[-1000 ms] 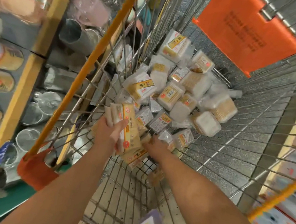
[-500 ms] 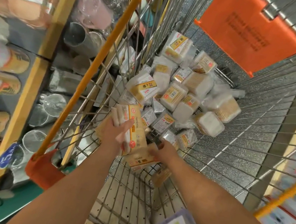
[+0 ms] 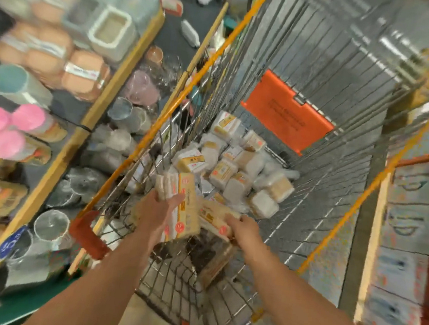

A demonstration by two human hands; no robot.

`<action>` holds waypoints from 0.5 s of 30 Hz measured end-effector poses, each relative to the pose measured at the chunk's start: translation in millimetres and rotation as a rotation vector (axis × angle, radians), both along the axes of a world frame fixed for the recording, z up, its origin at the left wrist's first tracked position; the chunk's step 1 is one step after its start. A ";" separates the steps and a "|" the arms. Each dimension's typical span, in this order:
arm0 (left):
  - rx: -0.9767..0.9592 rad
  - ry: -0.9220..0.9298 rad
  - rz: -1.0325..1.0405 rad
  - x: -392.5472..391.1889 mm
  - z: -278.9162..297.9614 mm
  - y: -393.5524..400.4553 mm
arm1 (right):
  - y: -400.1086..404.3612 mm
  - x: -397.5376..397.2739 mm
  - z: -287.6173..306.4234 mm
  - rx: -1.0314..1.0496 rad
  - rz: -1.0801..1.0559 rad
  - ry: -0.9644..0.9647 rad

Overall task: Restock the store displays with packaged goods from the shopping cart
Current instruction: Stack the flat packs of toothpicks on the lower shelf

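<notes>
Inside the wire shopping cart [image 3: 319,189] lies a heap of several clear packets [image 3: 236,170] with yellow labels. My left hand [image 3: 159,209] grips a stack of yellow-labelled packets [image 3: 180,201], held upright above the cart's near end. My right hand [image 3: 244,229] holds another yellow-labelled packet [image 3: 214,219] beside that stack, touching it. Both forearms reach in over the near rim. The frame is blurred by motion.
Store shelves [image 3: 103,103] with yellow edges stand on the left, loaded with cups, pink-lidded tubs [image 3: 13,128] and glass jars. An orange flap [image 3: 287,111] hangs on the cart's far wall. Stacked boxes [image 3: 415,228] line the right side. One more packet [image 3: 217,266] lies on the cart floor below my hands.
Both hands have risen from the cart floor with their packets. My right hand lifted a packet and brought it against the left hand's stack. The view tilted upward, showing more shelf.
</notes>
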State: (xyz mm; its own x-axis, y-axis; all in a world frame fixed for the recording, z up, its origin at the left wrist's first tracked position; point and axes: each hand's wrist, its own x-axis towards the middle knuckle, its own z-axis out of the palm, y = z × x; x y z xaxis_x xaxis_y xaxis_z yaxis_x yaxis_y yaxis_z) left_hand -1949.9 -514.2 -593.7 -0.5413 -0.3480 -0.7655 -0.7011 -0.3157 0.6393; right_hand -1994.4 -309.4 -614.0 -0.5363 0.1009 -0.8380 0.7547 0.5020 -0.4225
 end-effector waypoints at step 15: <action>0.063 0.546 0.530 128.9 136.4 59.3 | 34.3 76.9 189.2 -0.634 -0.089 0.314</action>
State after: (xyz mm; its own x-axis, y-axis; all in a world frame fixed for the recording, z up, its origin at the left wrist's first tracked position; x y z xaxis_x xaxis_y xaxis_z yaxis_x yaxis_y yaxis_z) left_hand -1820.9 -454.9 -457.3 -0.6218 -0.6310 -0.4639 -0.0352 -0.5693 0.8214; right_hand -1917.4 -275.1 -424.8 -0.7744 -0.3001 -0.5571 0.5761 0.0296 -0.8168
